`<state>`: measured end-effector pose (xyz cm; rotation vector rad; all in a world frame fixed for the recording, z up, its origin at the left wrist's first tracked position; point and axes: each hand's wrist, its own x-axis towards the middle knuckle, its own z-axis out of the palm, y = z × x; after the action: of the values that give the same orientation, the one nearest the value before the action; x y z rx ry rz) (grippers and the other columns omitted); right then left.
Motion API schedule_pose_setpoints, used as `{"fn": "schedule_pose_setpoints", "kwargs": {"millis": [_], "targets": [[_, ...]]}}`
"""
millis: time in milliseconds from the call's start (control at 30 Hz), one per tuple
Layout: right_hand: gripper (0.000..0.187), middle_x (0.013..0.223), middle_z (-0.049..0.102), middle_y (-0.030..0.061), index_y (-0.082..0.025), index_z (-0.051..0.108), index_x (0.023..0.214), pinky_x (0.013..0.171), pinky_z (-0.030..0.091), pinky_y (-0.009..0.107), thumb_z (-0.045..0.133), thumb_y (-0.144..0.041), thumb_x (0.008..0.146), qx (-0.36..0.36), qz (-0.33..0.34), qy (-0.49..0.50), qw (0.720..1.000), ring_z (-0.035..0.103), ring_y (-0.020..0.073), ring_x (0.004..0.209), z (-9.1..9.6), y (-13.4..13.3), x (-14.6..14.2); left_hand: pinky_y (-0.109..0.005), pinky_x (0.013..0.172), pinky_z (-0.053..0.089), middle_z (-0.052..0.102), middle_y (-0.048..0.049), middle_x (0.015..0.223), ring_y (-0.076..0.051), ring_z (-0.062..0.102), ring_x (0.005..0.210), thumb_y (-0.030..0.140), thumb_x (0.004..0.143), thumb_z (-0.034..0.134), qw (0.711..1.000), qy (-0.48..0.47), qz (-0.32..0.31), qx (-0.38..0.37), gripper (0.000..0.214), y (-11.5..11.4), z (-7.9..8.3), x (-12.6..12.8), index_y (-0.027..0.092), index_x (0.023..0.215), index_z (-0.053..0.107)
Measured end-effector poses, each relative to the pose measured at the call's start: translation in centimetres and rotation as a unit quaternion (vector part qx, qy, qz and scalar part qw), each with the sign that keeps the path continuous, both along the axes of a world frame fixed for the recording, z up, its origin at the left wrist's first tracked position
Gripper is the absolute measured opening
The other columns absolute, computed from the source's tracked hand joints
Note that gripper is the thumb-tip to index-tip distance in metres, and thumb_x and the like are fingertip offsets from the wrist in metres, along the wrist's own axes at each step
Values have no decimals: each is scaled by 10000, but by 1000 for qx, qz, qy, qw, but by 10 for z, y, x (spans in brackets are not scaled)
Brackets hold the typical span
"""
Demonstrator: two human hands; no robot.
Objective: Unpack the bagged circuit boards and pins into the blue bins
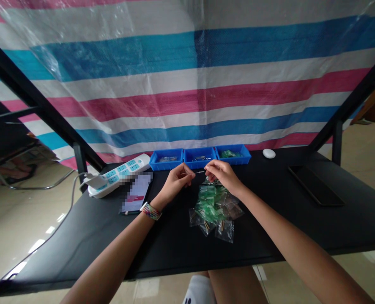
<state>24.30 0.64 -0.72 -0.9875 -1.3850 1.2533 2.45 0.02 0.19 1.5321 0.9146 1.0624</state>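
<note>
A thin, silvery rod-like piece (199, 172) spans the small gap between my two hands, too small to name more exactly. My left hand (177, 180) pinches its left end between thumb and fingertips. At its other end, the closed fingers of my right hand (223, 174) meet the piece. Just below them lies a pile of small green and clear plastic packets (211, 204). Two clear bags at the pile's near side, one of them a small bag (224, 231), show short brass-coloured pieces inside. Part of the pile is hidden under my right hand.
Behind my hands stand three blue bins: a left bin (153, 163), a middle bin (191, 166) with metal pins, and a right bin (242, 160) with green pieces. A power strip (120, 174) and phone (138, 194) lie left; a white oval object (269, 153) and dark phone (316, 185) right.
</note>
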Motion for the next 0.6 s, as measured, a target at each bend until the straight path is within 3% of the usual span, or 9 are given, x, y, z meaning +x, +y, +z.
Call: {"fn": "schedule_pose_setpoints", "kwargs": {"millis": [200,500,600], "targets": [[327,741,708,24,-182,690,834,557,543,272,813,-473,752,-40,27,43,998,646,147,597,-2,-2,-2,-205,537,404,589,41,653,-91,531,559,392,827,811,1000,-14,-10,8,320,1,-4,0,183,826,569],[272,704,651,-13,-187,679,775,555,558,281,865,-351,662,-30,20,45,998,643,154,617,3,-5,-4,-200,542,419,584,38,674,-80,529,560,373,825,819,1000,-5,-11,12,305,1,-4,2,174,827,588],[255,668,638,-20,-184,665,755,556,560,281,857,-319,655,-15,18,47,999,639,152,599,4,-4,-5,-198,536,419,562,55,679,-79,531,549,360,832,807,1000,-7,-20,14,297,2,-4,1,185,917,582]]}}
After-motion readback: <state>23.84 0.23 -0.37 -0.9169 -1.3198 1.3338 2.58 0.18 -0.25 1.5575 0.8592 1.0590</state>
